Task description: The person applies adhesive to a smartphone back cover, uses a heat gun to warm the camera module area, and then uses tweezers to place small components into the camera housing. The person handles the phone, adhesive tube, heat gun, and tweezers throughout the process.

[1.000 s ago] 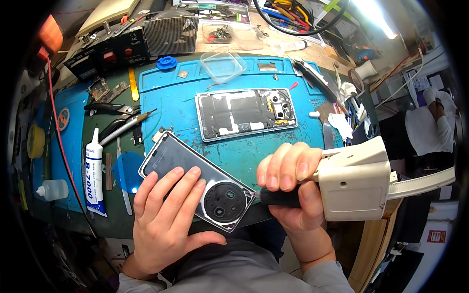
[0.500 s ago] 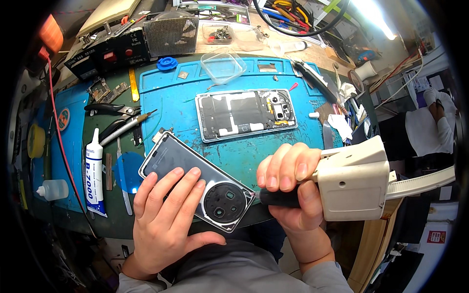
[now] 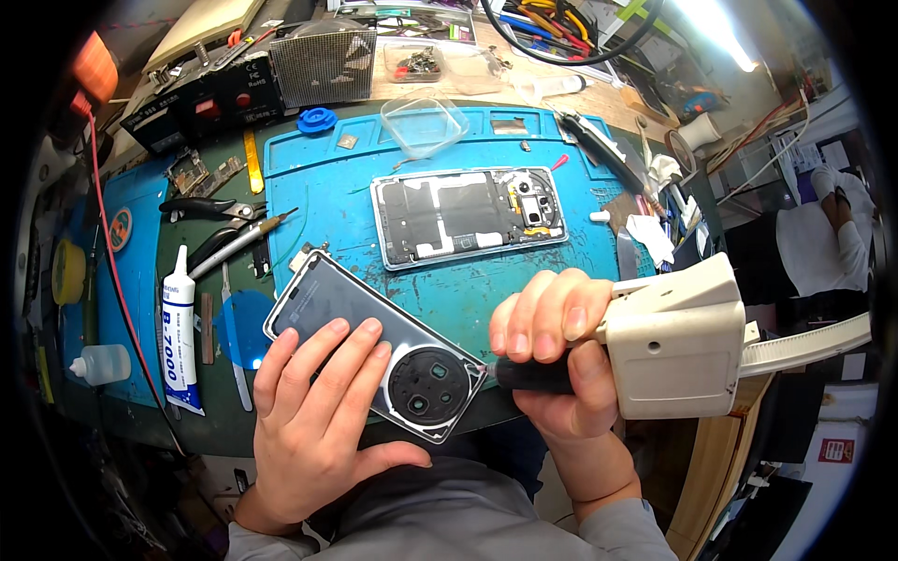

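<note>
A phone back cover (image 3: 330, 301) lies aslant at the bench's near edge, its inner side up, with a round black camera ring at its lower right end. My left hand (image 3: 323, 411) rests flat on it, fingers stretched and slightly apart. My right hand (image 3: 566, 351) is wrapped round the black barrel of a hand-held dispenser (image 3: 669, 360) with a bulky beige housing and a pale ribbed hose. Its thin tip meets the cover's right corner, beside the camera ring. Farther back, an opened phone (image 3: 458, 217) shows its dark insides and camera lenses.
The blue work mat (image 3: 337, 206) carries a clear plastic box (image 3: 426, 128) at the back. On the left are a white glue tube (image 3: 181, 332), black-handled cutters (image 3: 215, 207) and a small dropper bottle (image 3: 101, 365). A knife (image 3: 608, 154) and crumpled tissue (image 3: 652, 237) lie right.
</note>
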Available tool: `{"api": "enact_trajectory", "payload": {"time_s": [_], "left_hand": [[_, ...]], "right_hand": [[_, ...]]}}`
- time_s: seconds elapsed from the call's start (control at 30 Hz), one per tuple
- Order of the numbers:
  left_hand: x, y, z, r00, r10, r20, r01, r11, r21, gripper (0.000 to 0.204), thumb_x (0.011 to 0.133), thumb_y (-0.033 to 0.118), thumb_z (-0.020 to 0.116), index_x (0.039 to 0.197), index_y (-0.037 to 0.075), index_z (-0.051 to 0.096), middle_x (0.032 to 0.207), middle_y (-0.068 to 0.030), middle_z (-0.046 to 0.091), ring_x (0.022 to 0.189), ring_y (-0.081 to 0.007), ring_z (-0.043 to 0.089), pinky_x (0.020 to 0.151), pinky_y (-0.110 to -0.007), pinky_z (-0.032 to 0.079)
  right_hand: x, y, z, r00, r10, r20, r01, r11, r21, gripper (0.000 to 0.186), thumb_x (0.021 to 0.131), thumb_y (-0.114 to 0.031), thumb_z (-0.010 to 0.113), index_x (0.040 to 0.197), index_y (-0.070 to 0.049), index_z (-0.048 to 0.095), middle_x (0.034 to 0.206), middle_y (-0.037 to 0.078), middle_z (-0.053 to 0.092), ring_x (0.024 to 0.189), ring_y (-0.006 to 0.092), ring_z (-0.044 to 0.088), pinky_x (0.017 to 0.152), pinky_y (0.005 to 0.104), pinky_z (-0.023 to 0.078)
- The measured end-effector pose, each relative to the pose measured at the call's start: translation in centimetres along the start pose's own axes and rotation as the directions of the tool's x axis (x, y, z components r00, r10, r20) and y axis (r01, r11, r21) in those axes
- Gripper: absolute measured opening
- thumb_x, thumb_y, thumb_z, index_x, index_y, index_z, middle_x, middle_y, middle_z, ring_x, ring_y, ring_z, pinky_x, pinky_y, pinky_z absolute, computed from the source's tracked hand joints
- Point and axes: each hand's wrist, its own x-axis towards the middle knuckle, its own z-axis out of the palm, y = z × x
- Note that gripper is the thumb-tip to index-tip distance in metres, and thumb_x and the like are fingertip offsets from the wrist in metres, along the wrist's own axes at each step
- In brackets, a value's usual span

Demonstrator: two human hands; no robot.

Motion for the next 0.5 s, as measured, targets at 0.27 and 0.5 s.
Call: {"api": "enact_trajectory", "payload": {"time_s": [0.27, 0.5], "left_hand": [[0.01, -0.07, -0.01, 1.000, 0.000, -0.005, 0.000, 1.000, -0.012, 0.080, 0.084, 0.071, 0.061, 0.124, 0.002, 0.070, 0.136, -0.0066, 0.066, 0.132, -0.0258, 0.054, 0.119, -0.047, 0.030], [-0.05, -0.11, 0.07, 1.000, 0.000, -0.015, -0.001, 0.999, -0.034, 0.078, 0.086, 0.070, 0.060, 0.123, 0.001, 0.070, 0.136, -0.0073, 0.066, 0.131, -0.0263, 0.055, 0.118, -0.047, 0.030]], "right_hand": [[0.05, 0.04, 0.17, 1.000, -0.007, -0.004, 0.007, 1.000, 0.018, 0.019, 0.098, -0.027, 0.066, 0.101, -0.016, 0.051, 0.087, -0.001, 0.052, 0.082, 0.0154, 0.054, 0.075, 0.0346, 0.049], [0.14, 0.53, -0.42, 0.992, -0.105, -0.067, 0.113, 0.985, 0.129, 0.015, 0.098, -0.025, 0.062, 0.101, -0.015, 0.052, 0.087, -0.002, 0.052, 0.081, 0.0145, 0.052, 0.070, 0.0322, 0.047]]}}
